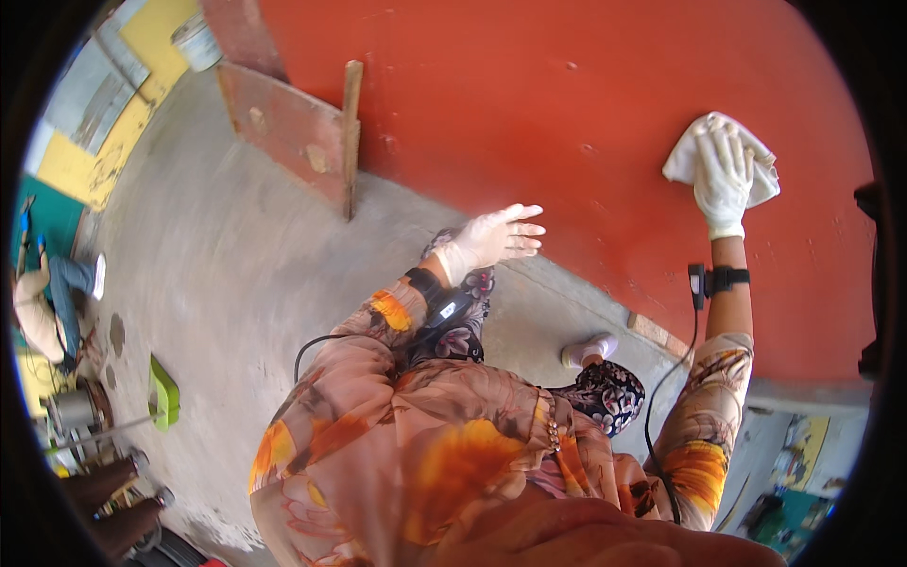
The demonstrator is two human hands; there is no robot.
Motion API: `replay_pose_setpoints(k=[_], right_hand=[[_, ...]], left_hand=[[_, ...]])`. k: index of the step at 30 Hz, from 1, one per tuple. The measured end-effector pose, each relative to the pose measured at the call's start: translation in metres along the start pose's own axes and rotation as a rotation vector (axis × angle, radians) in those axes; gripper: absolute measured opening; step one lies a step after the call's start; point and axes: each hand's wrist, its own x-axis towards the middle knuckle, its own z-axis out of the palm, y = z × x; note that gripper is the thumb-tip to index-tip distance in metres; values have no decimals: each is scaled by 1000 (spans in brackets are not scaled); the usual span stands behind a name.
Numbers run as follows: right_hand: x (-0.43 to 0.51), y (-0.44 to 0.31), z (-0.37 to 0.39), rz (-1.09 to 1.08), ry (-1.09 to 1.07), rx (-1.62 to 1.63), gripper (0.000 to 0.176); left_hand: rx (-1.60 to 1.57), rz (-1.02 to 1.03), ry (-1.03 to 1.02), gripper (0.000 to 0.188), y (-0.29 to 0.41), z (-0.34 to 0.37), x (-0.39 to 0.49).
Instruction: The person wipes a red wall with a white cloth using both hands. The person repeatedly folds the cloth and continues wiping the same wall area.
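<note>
My right hand [724, 170], in a whitish glove, presses a white cloth [682, 157] flat against a red painted wall [510, 106]. The cloth spreads out on both sides of the fingers. My left hand [499, 237], gloved the same way, is held in front of my body near the lower edge of the wall, its fingers apart and nothing in it. Both wrists wear black straps with small devices and cables.
A wooden post [351, 138] and a reddish board [283, 131] stand beside the wall at upper left. A bucket [197, 42] is behind them. On the concrete floor [212, 234] lies a green dustpan [164, 393]. Another person [46, 305] crouches at far left.
</note>
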Motion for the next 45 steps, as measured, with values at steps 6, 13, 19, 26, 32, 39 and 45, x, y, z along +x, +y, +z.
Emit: replay_pose_setpoints(k=[6, 13, 19, 26, 32, 39, 45], right_hand=[[-3, 21, -11, 362, 343, 66, 44], [-59, -15, 1, 506, 15, 248, 30], [-156, -87, 24, 1267, -491, 1203, 18], [-243, -138, 28, 1503, -150, 1359, 26], [-227, -18, -14, 1688, 587, 1067, 45], [-101, 166, -99, 1158, 1041, 814, 37], [-41, 204, -89, 1088, 757, 165, 40]], left_hand=[[28, -17, 55, 53, 1, 4, -1], [26, 22, 63, 56, -2, 5, -3], [11, 6, 43, 54, -3, 4, -2], [1, 10, 27, 52, -4, 3, -5], [23, 24, 54, 54, -5, 5, -3], [50, 14, 76, 55, -4, 6, 1], [49, 17, 81, 56, -4, 13, 2]])
